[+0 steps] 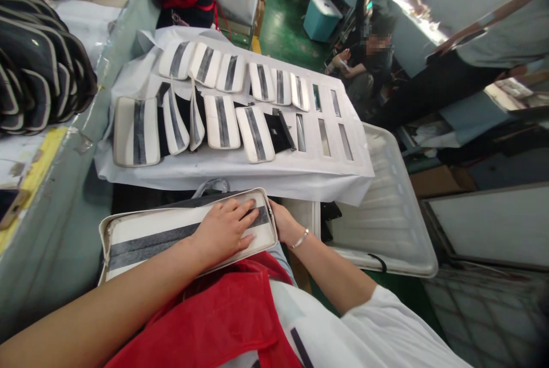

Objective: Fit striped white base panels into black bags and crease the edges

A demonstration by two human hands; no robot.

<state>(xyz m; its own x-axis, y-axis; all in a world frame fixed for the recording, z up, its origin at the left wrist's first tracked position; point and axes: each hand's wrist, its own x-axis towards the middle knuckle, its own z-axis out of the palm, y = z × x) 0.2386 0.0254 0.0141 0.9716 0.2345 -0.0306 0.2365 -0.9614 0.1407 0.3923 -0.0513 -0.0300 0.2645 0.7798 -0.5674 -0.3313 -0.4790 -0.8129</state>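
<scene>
A boxy white bag [150,232] with a dark grey stripe along its side lies across my lap, in front of the red apron. My left hand [225,228] rests flat on its striped side, fingers spread and pointing to the right end. At that right end, my right hand [283,224] holds the bag by its edge, beside what looks like a zip; most of its fingers are hidden behind the corner. A greyish loop handle [211,186] sticks up from the bag's far side.
Ahead stands a white-covered board [278,176] with slots, several filled by striped white pieces [222,122]. A pale plastic bin [386,185] sits at right. Stacked dark pieces [38,64] lie on the left bench. Other people are beyond the board and at right.
</scene>
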